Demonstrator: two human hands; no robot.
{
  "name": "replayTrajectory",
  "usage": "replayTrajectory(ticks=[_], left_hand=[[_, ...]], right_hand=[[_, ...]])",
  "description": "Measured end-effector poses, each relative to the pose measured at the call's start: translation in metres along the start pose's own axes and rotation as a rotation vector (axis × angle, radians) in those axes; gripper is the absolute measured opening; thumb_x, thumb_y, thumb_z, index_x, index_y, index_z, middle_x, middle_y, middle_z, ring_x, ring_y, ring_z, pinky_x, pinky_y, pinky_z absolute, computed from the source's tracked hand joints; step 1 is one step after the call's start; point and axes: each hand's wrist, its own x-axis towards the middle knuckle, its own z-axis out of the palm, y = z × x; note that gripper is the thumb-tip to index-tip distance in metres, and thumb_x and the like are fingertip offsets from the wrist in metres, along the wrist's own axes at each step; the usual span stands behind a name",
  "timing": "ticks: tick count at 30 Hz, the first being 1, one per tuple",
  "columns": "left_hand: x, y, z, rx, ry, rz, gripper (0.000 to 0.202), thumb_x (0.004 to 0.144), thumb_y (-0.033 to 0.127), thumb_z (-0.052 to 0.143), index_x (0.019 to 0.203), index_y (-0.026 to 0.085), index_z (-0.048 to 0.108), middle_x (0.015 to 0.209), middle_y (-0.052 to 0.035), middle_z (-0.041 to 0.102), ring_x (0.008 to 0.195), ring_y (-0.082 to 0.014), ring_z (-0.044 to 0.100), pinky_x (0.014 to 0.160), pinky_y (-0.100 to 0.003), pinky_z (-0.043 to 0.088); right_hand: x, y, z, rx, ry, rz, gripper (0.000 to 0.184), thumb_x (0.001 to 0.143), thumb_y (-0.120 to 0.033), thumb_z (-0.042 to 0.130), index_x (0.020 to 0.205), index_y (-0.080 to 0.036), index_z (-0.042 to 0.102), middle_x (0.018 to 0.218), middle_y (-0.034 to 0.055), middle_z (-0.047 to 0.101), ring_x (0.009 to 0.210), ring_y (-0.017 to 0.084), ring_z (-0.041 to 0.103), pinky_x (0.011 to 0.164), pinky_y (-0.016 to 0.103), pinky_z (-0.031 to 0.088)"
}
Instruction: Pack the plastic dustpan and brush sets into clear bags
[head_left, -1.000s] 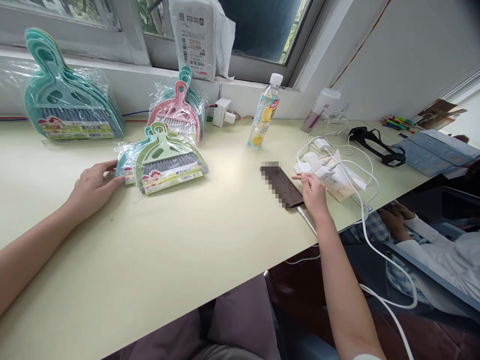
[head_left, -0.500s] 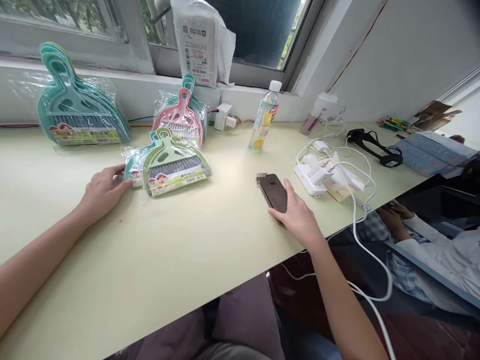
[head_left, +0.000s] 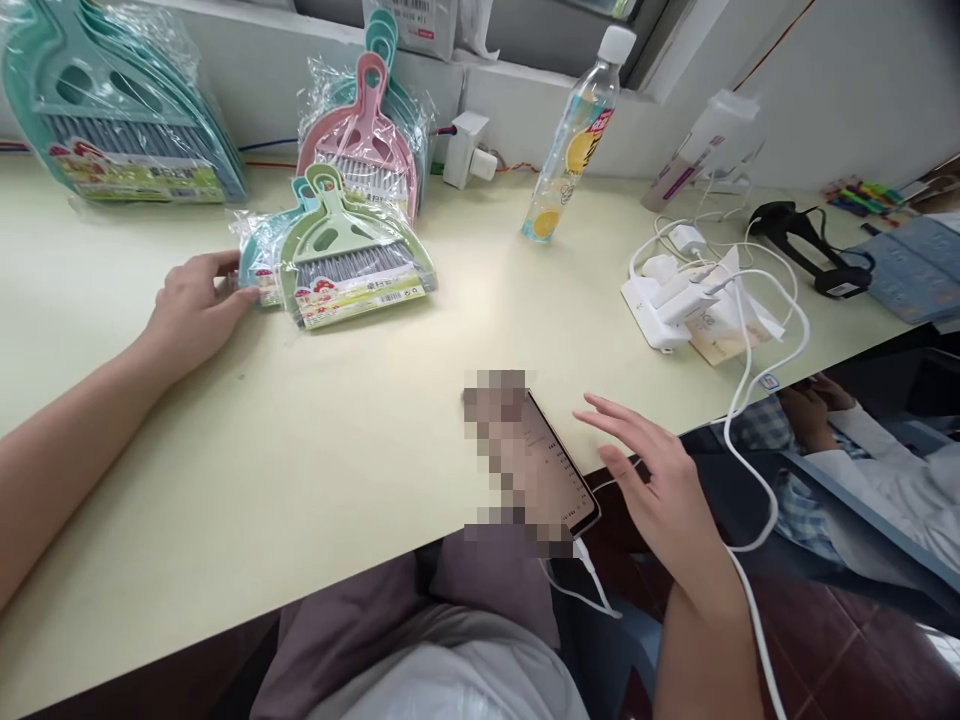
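Note:
My left hand (head_left: pixel 193 312) rests on the table with thumb and fingers closed around the left edge of a small blue dustpan-and-brush set (head_left: pixel 259 252) in clear wrap. A green dustpan-and-brush set (head_left: pixel 349 262) overlaps it in front and hides most of it. My right hand (head_left: pixel 664 490) is in the air, fingers apart and empty, just right of a phone (head_left: pixel 556 462). That phone has its lit screen up, lies at the table's front edge and is partly blurred out; a white charging cable (head_left: pixel 592 575) runs from its lower end.
Pink (head_left: pixel 367 140) and large teal dustpan sets (head_left: pixel 127 110) lean by the wall. A drink bottle (head_left: pixel 574 140) stands at the back. On the right are a white power strip (head_left: pixel 656 315) with looping cables, a black strapped device (head_left: pixel 802 245) and a seated person (head_left: pixel 892 440).
My right hand has let go of the phone and drawn back to the right. The phone, earlier back up, now shows its screen nearer the edge. The view has tipped downward; my left hand stays put.

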Motion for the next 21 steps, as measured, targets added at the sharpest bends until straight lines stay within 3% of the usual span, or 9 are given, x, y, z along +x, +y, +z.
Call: replayTrajectory(ticks=[2, 4, 13, 21], left_hand=[[0.001, 0.001, -0.001, -0.05, -0.077, -0.046, 0.053, 0.095, 0.034, 0.049, 0.145, 0.017, 0.04, 0.139, -0.0088, 0.05, 0.115, -0.0229, 0.05, 0.107, -0.043, 0.036], [0.001, 0.002, -0.002, -0.083, -0.1, -0.052, 0.055, 0.094, 0.033, 0.049, 0.146, 0.017, 0.039, 0.142, -0.0094, 0.047, 0.122, -0.025, 0.046, 0.11, -0.046, 0.033], [0.0, 0.002, -0.002, -0.136, -0.061, -0.051, 0.056, 0.09, 0.03, 0.054, 0.143, 0.016, 0.043, 0.136, -0.01, 0.052, 0.115, -0.0241, 0.05, 0.108, -0.05, 0.035], [-0.001, 0.003, -0.002, -0.159, -0.023, -0.023, 0.058, 0.088, 0.037, 0.053, 0.142, 0.014, 0.047, 0.138, -0.0121, 0.052, 0.125, -0.0294, 0.046, 0.108, -0.053, 0.035]], right_hand=[[0.003, 0.013, 0.003, 0.032, 0.042, -0.049, 0.032, 0.1, -0.045, 0.039, 0.109, -0.036, 0.069, 0.135, -0.0008, 0.061, 0.126, 0.025, 0.056, 0.111, 0.05, 0.034], [0.003, 0.02, 0.009, 0.055, 0.058, -0.095, 0.031, 0.1, -0.043, 0.041, 0.104, -0.036, 0.071, 0.135, -0.0009, 0.061, 0.126, 0.025, 0.056, 0.114, 0.052, 0.03], [0.002, 0.022, 0.027, 0.119, 0.07, -0.158, 0.03, 0.1, -0.038, 0.043, 0.107, -0.036, 0.072, 0.138, -0.0012, 0.058, 0.131, 0.026, 0.05, 0.117, 0.054, 0.024], [0.023, 0.015, 0.026, 0.281, 0.01, -0.201, 0.03, 0.099, -0.039, 0.044, 0.114, -0.034, 0.069, 0.139, 0.0016, 0.056, 0.133, 0.026, 0.047, 0.112, 0.048, 0.035]])
